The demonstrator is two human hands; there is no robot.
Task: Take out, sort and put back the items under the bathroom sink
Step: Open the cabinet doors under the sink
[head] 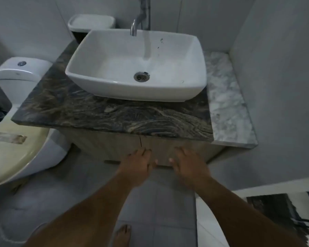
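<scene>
A white rectangular sink [168,56] sits on a dark marbled countertop [89,113]. Below it is a light wood cabinet [103,141] with two closed doors meeting at a dark seam. My left hand [138,165] reaches to the doors near the seam, fingers spread and fairly straight. My right hand [187,164] is beside it on the right door, fingers spread too. Neither hand holds anything. The items inside the cabinet are hidden behind the doors.
A toilet [16,145] with a cream lid stands close on the left. A white bin [91,22] is behind the counter. A pale marble ledge [227,106] and grey wall bound the right side. My bare foot [121,236] stands on the grey tiled floor.
</scene>
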